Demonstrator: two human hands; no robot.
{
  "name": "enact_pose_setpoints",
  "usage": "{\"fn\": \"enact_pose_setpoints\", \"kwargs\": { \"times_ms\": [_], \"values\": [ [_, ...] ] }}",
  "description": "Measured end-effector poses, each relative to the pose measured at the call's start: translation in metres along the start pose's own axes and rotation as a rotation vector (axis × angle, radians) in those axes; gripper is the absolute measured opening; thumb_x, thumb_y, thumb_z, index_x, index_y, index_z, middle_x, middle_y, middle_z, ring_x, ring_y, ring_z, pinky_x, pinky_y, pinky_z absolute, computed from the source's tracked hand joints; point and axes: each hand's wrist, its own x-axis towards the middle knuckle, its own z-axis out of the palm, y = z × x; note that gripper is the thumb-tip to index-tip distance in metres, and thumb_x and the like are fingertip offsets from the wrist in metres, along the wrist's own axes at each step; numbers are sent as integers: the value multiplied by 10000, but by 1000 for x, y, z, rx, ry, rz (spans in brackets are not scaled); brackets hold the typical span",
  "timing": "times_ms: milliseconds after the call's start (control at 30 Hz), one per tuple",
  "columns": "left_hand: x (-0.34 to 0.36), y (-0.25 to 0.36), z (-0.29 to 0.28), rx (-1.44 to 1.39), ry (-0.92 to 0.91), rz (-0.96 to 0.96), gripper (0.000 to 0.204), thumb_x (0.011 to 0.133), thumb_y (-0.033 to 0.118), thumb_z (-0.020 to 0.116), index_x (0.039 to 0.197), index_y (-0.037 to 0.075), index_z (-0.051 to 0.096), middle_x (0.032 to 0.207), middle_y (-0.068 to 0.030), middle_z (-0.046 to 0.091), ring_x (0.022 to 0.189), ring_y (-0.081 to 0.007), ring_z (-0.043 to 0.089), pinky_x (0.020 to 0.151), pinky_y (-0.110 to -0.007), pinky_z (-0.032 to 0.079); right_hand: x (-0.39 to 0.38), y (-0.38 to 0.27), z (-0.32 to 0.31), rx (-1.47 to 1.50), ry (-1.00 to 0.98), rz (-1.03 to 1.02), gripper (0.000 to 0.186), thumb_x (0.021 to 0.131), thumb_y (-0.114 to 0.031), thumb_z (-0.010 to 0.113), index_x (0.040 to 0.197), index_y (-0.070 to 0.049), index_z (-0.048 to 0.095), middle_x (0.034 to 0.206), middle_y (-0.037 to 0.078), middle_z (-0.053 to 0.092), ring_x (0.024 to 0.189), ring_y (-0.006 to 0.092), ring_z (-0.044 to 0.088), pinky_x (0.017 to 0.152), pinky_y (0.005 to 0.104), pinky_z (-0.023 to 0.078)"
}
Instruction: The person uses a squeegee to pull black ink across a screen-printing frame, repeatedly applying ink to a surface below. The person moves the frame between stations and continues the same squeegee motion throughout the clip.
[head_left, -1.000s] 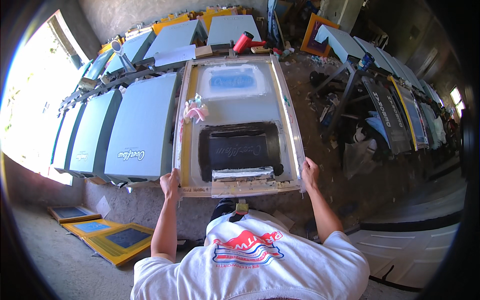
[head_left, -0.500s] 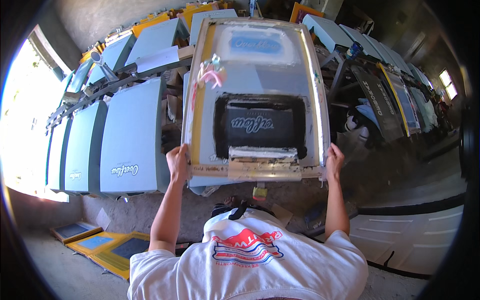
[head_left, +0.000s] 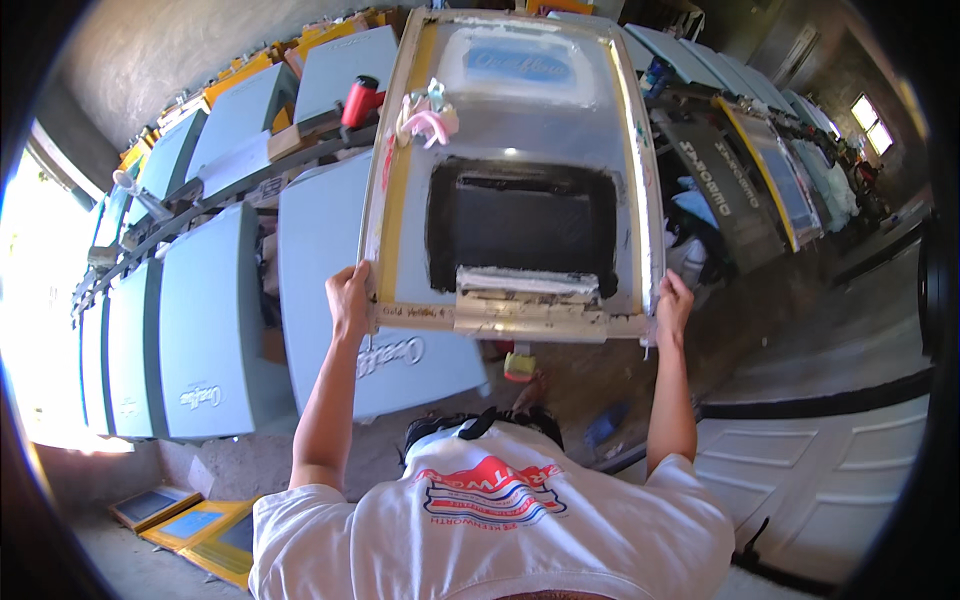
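Observation:
A large silkscreen frame (head_left: 525,140) is held up in front of me, its mesh facing me. It has a dark ink-edged rectangle in the lower half and a blue patch near the far end. My left hand (head_left: 350,300) is closed on its near left corner, and my right hand (head_left: 674,303) grips the near right corner. A pale ink-stained strip (head_left: 527,282) crosses the mesh by the near rail. On the left side lies a clump of pink and pale green material (head_left: 430,118). Beneath the frame, a light blue printed panel (head_left: 420,375) shows partly.
Rows of sloping light blue panels (head_left: 205,320) fill the left and back. A red heat gun (head_left: 360,102) stands on the rail between them. Dark printed panels (head_left: 700,165) lie on the right. Yellow frames (head_left: 205,525) lie on the floor at lower left; a white panelled door (head_left: 815,470) is at lower right.
The silkscreen frame and both hands sit a little higher in view. The panels behind have shifted, exposing the red heat gun and more of the printed panel underneath. Both grips stay the same.

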Motion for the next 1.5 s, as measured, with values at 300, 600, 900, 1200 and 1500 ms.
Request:
{"fn": "enact_pose_setpoints", "kwargs": {
  "times_ms": [300,600,900,1200,1500],
  "values": [
    [0,28,47,16,19,-148,340,890,224,655,800,-102,686,662,-57,577,625,-137,495,561,-369,430,57,-27,-25,-158,-26,23,299,983,-81,613,1221,89,674,1100,214,734,1033,238,686,926,343,504],
    [-21,15,99,6,152,-257,316,859,206,659,835,-107,702,694,-84,612,640,-159,536,595,-376,458,131,35,-5,-231,-216,9,306,938,-88,640,1194,69,697,1098,248,740,1022,303,720,928,360,530],
    [27,16,130,-61,224,-269,357,854,205,654,918,-140,722,745,-131,674,682,-190,602,646,-380,493,207,33,47,-169,-259,-20,304,953,-85,638,1203,82,686,1119,211,740,1034,255,694,934,334,506],
    [126,42,173,-15,259,-302,365,856,220,638,938,-123,732,753,-142,690,700,-201,626,691,-384,508,317,20,132,-215,-303,-147,313,910,-96,625,1164,71,701,1108,252,726,1059,345,689,962,381,501],
    [219,83,209,46,287,-308,370,840,236,653,967,-101,742,779,-154,712,739,-203,657,729,-383,513,397,-23,192,-193,-315,-83,316,905,-73,643,1179,75,695,1145,263,722,1108,363,686,1003,387,487]
  ]
}}
